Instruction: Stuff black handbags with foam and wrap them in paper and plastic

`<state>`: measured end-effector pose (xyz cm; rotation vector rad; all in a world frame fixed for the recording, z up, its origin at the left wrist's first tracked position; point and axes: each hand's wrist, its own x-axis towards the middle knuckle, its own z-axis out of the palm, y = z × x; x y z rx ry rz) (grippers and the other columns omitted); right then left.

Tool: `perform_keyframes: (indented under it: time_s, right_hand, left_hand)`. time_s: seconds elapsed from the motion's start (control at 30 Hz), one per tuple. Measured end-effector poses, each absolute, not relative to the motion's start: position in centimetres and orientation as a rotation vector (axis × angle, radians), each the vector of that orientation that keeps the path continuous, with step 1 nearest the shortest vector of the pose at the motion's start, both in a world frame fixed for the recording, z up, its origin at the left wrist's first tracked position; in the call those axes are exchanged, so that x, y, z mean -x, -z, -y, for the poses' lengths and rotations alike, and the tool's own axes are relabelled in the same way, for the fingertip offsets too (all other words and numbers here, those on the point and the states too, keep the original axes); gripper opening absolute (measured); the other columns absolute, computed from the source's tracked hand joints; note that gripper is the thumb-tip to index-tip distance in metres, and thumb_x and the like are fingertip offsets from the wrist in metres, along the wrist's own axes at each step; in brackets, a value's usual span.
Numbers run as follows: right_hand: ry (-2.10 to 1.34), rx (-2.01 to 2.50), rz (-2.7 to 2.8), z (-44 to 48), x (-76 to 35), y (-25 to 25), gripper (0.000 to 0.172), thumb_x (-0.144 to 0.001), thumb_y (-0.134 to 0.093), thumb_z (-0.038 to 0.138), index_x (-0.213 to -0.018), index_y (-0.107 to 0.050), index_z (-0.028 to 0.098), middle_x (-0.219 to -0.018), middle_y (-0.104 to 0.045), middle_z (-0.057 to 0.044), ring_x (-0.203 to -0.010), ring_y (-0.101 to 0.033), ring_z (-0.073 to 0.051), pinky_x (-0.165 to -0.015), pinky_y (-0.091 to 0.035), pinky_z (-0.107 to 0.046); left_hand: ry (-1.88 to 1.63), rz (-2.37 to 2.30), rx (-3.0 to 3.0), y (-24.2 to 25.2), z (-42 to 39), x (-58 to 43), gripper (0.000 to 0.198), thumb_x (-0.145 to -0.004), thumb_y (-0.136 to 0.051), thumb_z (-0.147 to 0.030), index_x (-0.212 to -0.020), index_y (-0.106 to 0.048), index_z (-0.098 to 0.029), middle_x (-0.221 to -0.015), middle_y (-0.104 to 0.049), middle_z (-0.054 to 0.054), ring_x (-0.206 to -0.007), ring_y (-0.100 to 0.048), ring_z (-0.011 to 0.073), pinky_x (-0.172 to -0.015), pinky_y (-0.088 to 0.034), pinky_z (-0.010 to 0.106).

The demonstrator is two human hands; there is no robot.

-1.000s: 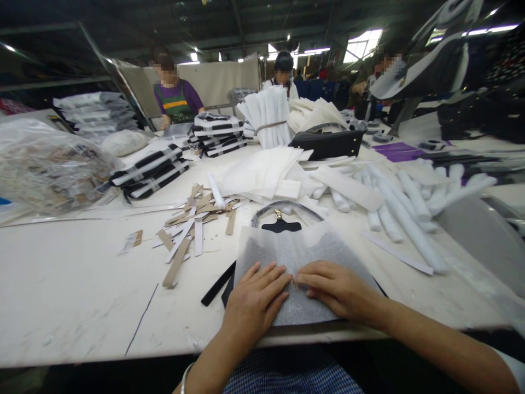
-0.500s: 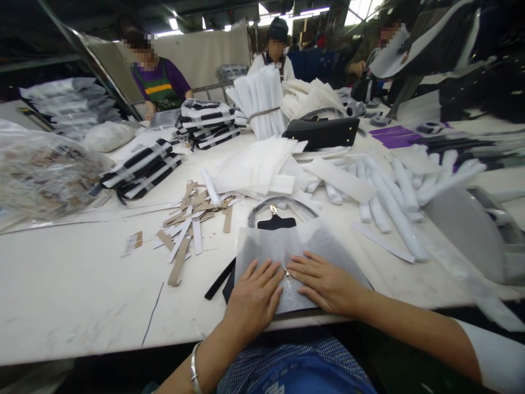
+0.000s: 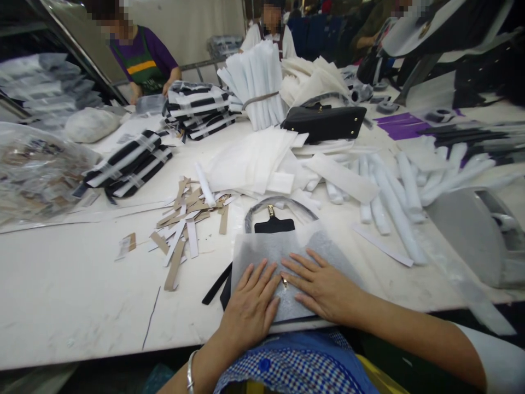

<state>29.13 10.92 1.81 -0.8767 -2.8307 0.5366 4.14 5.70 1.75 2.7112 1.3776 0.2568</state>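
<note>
White foam sheet (image 3: 283, 257) is lying flat over a dark bag (image 3: 226, 290) at the near edge of the table (image 3: 82, 295), long axis running left-right, the bag's top pointing away from the person, where a black tab with gold clasp (image 3: 273, 221) and a curved handle (image 3: 283, 203) are sticking out past the sheet. Left hand (image 3: 251, 306) and right hand (image 3: 320, 284) are both pressing palm-down on the sheet, fingers spread, fingertips nearly meeting at a small gold fitting (image 3: 284, 282); grip of each is released, nothing clasped. No readable writing or brand anywhere. Versus half a second ago, both hands are sitting a little nearer the person on the sheet, and the view is tilting lower, showing more of the blue checked garment (image 3: 295, 366). Just left, cardboard strips (image 3: 184, 230) are scattering across the table. Beyond, a stack of white sheets (image 3: 254, 158), white foam rolls (image 3: 389, 191), a black handbag (image 3: 326, 123), striped bundles (image 3: 127, 164). Other people are working at the far side.
</note>
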Motion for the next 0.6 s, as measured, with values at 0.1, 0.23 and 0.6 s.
perform_keyframes:
  time_s: [0.1,0.23,0.6]
  right_hand:
    - [-0.619,0.818,2.834,-11.4,-29.5,-1.9,0.058,-0.099,-0.05,0.044,-0.152,-0.037,0.026,-0.16,-0.031,-0.007,-0.15,-0.022,-0.03,-0.119,-0.017,-0.061]
    - [-0.599,0.831,2.759,-11.6,-30.1,-1.7,0.061,-0.097,-0.053,0.046,-0.152,-0.038,0.026,-0.162,-0.026,-0.01,-0.151,-0.018,-0.03,-0.12,-0.017,-0.059]
    - [-0.128,0.722,2.678,-10.9,-31.6,3.7,0.067,-0.094,-0.053,0.059,-0.15,-0.043,0.024,-0.151,-0.046,-0.006,-0.147,-0.03,-0.027,-0.117,-0.039,-0.045]
  left_hand:
    - [-0.212,-1.396,-2.705,-2.2,-6.1,-3.9,0.055,-0.096,-0.051,-0.037,-0.148,-0.04,-0.024,-0.164,-0.022,0.011,-0.151,-0.018,0.0348,-0.118,-0.031,0.059]
    - [-0.218,-1.365,-2.755,-2.0,-6.2,-3.4,0.062,-0.094,-0.053,-0.044,-0.151,-0.035,-0.026,-0.164,-0.02,0.012,-0.15,-0.02,0.0359,-0.116,-0.034,0.058]
    - [-0.492,-1.308,-3.123,0.9,-8.2,-2.1,0.057,-0.092,-0.042,-0.065,-0.136,-0.057,-0.033,-0.129,-0.068,0.004,-0.145,-0.035,0.0255,-0.124,-0.017,0.041]
